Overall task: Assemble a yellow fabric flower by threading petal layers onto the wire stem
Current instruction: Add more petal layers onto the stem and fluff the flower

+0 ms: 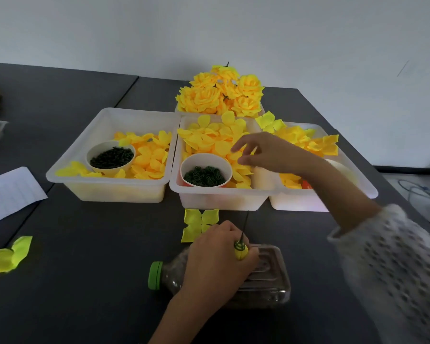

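Her left hand [216, 256] grips the wire stem [245, 225] upright above a clear bottle [271, 276] (a small yellow bud sits at its base). The right hand [266, 152] hovers over the middle tray [221, 198], fingers spread loosely above the petal layers [209, 137].

text: none legible | paper sheet [10, 192] (ruled lines, blurred)

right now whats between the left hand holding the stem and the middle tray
In the head view, a flat yellow-green petal piece lies on the dark table between the left hand and the middle tray.
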### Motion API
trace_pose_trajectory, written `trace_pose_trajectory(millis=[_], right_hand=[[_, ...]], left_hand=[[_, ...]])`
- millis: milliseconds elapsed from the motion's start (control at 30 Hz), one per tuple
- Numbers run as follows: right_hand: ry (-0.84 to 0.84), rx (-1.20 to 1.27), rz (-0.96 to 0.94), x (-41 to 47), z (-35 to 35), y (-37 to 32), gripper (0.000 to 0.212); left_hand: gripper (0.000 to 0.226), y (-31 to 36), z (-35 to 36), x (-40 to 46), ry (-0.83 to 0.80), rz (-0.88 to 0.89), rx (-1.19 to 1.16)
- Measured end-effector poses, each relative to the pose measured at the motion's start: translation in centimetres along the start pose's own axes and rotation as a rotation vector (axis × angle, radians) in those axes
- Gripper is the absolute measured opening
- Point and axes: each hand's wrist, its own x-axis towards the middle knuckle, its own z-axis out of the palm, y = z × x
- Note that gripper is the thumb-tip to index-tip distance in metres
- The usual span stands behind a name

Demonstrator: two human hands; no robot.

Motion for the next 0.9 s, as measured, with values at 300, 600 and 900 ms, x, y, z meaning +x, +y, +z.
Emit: trace_pose_trajectory(millis=[300,600,900], right_hand=[[0.103,-0.561,0.074,9.4,1.7,5.0,0.052],[0.263,-0.418,0.165,10.5,2.6,6.7,0.026],[0.336,0.965,-0.033,-1.9,-1.8,-1.7,0.011]], left_hand=[[0.029,-0.1,0.1,0.0,0.014,0.023,-0.003],[0.030,0.2,-0.1,-0.1,0.017,0.008,0.002],[0.079,1.1,-2.1,-0.1,0.070,0.015,-0.589]])
